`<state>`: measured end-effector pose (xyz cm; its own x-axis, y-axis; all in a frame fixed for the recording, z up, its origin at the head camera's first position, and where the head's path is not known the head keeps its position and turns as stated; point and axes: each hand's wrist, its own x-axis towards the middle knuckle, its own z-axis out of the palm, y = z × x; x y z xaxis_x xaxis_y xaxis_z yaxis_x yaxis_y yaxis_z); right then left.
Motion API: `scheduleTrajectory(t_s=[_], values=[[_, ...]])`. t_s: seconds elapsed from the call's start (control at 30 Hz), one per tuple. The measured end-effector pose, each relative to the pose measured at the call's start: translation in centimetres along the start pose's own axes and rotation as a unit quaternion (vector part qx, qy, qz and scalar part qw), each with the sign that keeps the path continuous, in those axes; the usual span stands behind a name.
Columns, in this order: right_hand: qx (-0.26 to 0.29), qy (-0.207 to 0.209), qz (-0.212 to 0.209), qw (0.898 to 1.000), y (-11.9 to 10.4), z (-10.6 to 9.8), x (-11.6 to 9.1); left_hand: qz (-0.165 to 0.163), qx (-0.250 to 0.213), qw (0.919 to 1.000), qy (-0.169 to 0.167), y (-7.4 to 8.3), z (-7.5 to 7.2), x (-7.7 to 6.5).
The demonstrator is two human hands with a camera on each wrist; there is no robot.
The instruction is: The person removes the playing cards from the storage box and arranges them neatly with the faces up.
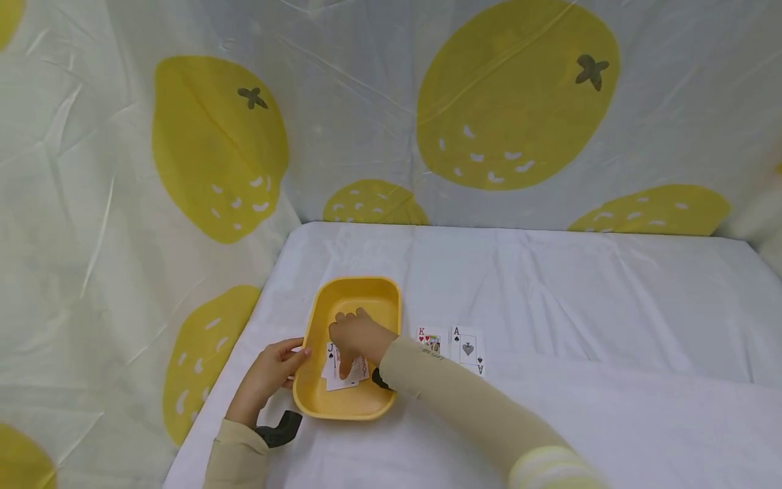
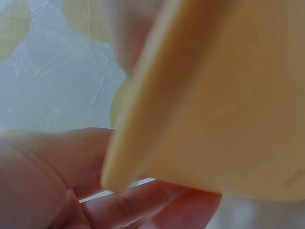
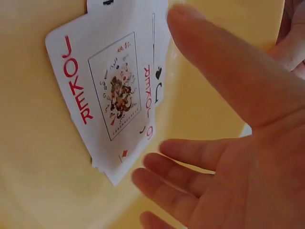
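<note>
A yellow plastic tray (image 1: 342, 406) stands on the white-covered table, with a small pile of playing cards in it. My left hand (image 1: 269, 373) grips the tray's left rim, thumb at the edge and fingers below it, as the left wrist view shows. Over the pile is my right hand (image 1: 362, 337), its fingers spread apart and nothing held between them. A joker card (image 3: 114, 90) lies face up on top of the pile. Under it, a jack of spades (image 1: 330, 358) shows in part. The right hand hides some of the cards in the head view.
To the right of the tray, a king of hearts (image 1: 430, 337) and an ace of spades (image 1: 467, 350) lie face up side by side, partly behind my right forearm. A lemon-print curtain (image 1: 360, 102) hangs behind the table and along its left side.
</note>
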<state>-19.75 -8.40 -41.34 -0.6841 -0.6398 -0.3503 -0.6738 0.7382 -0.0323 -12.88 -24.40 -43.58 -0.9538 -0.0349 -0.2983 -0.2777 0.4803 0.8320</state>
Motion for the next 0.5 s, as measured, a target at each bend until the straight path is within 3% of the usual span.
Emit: scheduleTrajectory(t_s=[0.1, 0.3, 0.5], values=[[-0.021, -0.011, 0.010, 1.000, -0.6, 0.4, -0.1, 0.006, -0.002, 1.0000, -0.004, 0.0, -0.1, -0.1], [-0.121, 0.011, 0.005, 0.993, -1.8, 1.0, -1.1, 0.018, -0.008, 0.9997, -0.015, 0.3, -0.2, -0.3], [-0.118, 0.011, 0.009, 0.993, -2.0, 1.1, -1.2, 0.015, -0.005, 0.9998, -0.015, 0.5, -0.2, -0.4]])
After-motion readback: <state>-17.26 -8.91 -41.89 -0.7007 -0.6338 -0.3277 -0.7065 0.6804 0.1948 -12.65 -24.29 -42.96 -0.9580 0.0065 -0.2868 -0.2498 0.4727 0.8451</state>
